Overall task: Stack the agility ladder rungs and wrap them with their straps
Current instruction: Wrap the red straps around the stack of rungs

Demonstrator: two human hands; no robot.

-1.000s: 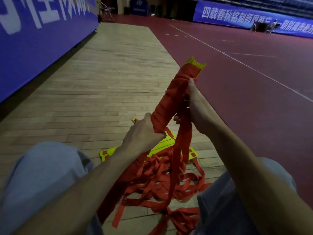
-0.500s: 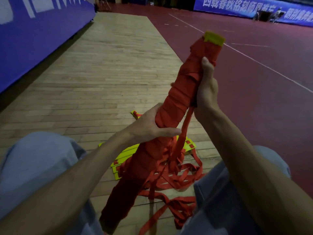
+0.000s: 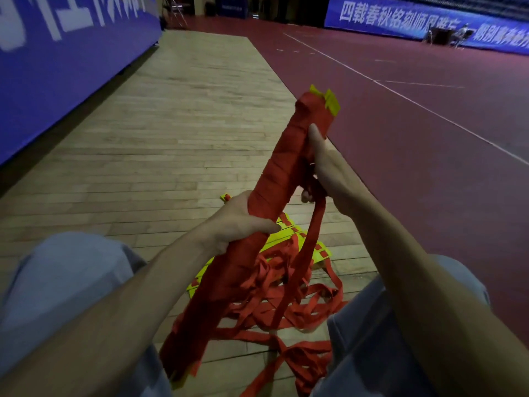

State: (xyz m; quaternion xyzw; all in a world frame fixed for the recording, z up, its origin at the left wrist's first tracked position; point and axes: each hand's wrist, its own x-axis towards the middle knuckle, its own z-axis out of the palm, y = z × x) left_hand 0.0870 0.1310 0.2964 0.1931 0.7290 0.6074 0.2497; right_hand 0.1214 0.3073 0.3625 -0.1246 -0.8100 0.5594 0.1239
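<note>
- wrapping step under way: left hand (image 3: 240, 222) grips the bundle (image 3: 274, 179) around its middle, fingers curled round it, holding it tilted up and away from the body.
- right hand (image 3: 320, 167) sits higher on the bundle, thumb lying along the wrap, fingers curled on a strap (image 3: 310, 245) that hangs from it down to the floor.
- bundle is covered in red wrap along nearly all its visible length. yellow rung ends (image 3: 332, 101) poke out at the top, and a bit of yellow shows at the bottom too.
- left to do, as i judge it: plenty. a tangled pile (image 3: 286, 296) of red strap lies on the floor (image 3: 171, 138) below the bundle, not yet wound.
- more yellow rungs (image 3: 286, 233) lie flat on the floor behind the pile, apart from the held bundle. cannot tell if they are part of the same ladder.
- estimate: stacking looks done for the held rungs and the wrap is mostly laid, but slack strap remains and the end is not tucked. probably past halfway, not near finished.
</note>
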